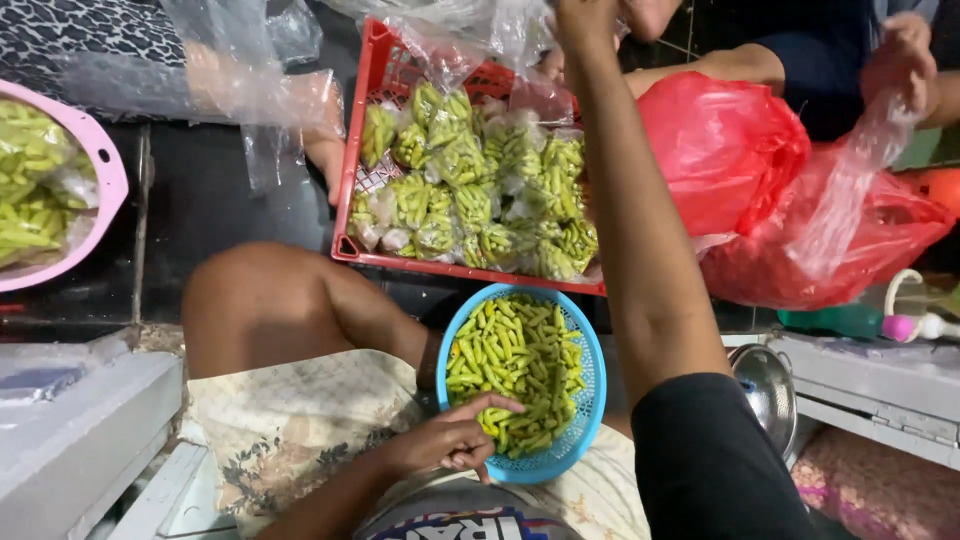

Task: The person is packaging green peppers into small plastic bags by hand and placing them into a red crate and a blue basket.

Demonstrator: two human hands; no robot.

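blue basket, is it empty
No, the blue basket is full of green chillies, and the left hand rests at its edge.

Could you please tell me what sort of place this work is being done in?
Probably an informal market or home produce-packing spot. A red crate holds small clear bags of green chillies, a blue basket holds loose ones under the left hand, and others nearby handle red plastic bags.
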